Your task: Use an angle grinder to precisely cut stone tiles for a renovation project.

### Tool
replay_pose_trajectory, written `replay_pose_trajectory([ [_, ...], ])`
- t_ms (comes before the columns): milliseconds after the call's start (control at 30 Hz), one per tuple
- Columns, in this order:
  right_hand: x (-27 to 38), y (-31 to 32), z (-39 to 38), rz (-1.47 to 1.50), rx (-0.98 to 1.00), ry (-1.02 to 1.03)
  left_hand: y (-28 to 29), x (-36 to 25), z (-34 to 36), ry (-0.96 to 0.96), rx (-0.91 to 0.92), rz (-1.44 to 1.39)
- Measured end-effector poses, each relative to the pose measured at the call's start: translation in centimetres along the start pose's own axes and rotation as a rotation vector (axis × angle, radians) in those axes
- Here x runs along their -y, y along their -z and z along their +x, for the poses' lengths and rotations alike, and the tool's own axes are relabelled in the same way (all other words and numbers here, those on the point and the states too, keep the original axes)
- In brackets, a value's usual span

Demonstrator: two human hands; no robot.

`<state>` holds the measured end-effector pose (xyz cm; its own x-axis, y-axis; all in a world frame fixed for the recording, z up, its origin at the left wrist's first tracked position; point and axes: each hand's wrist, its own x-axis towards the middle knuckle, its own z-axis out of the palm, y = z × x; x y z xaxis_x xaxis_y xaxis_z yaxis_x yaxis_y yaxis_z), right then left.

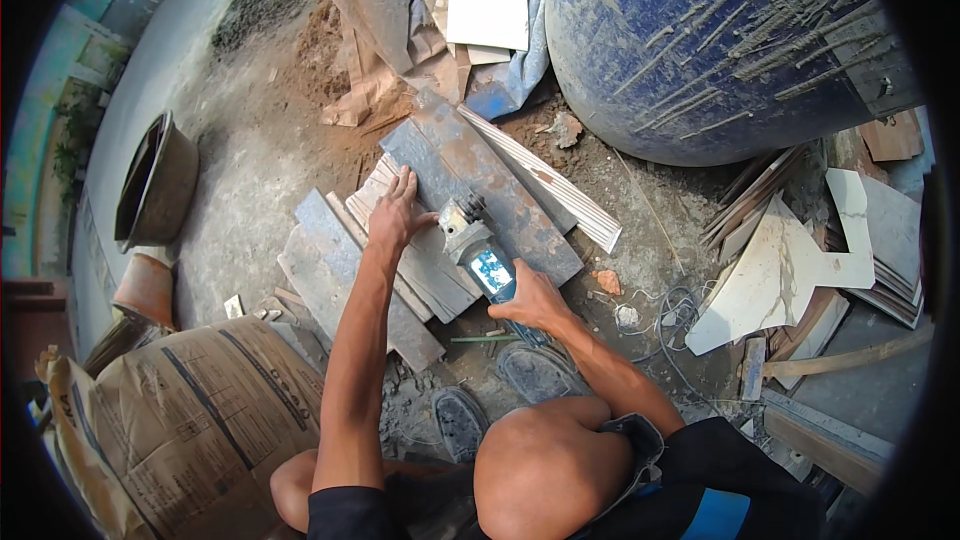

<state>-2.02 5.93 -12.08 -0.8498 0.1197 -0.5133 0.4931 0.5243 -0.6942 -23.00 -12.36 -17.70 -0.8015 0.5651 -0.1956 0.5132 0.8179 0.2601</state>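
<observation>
My right hand (536, 298) is wrapped round the body of a blue and grey angle grinder (488, 265). The grinder's metal head points away from me, over a rust-stained grey slab (520, 225). Whether its disc touches the slab or spins, I cannot tell. My left hand (393, 215) lies with its fingers stretched and thumb out on light, narrow tile strips (430, 275), just left of the grinder head. Beside them, to the left, rest more grey slabs (340, 265).
A big blue drum (690, 40) crusted with cement stands at the upper right. Broken white tiles (755, 285) and a loose cable (665, 325) lie right. At left are a black tub (158, 185), a terracotta-coloured pot (145, 290) and stacked brown paper sacks (200, 415). Cut boards (370, 0) lie beyond.
</observation>
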Motion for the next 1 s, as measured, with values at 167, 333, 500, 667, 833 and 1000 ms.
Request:
replay_pose_trajectory([
  [167, -0.3, 0.0, 0.1, 0.009, 0.026, -0.007, 0.0, 0.0, 0.0, 0.010, 0.007, 0.002],
  [333, 0.1, 0.3, -0.1, 0.000, 0.032, -0.016, -0.2, 0.2, 0.0, -0.007, -0.014, -0.005],
  [500, 0.0, 0.2, 0.1, 0.014, 0.041, -0.025, -0.1, 0.2, 0.0, 0.001, -0.011, -0.024],
  [667, 0.0, 0.4, -0.4, -0.004, 0.029, -0.015, 0.0, 0.0, 0.0, 0.007, -0.006, -0.045],
  [833, -0.3, 0.0, -0.7, -0.030, 0.000, 0.003, 0.0, 0.0, 0.0, -0.001, -0.011, -0.044],
  [1000, -0.4, 0.2, -1.2, -0.018, 0.009, -0.012, 0.1, -0.1, 0.0, -0.002, -0.012, -0.038],
])
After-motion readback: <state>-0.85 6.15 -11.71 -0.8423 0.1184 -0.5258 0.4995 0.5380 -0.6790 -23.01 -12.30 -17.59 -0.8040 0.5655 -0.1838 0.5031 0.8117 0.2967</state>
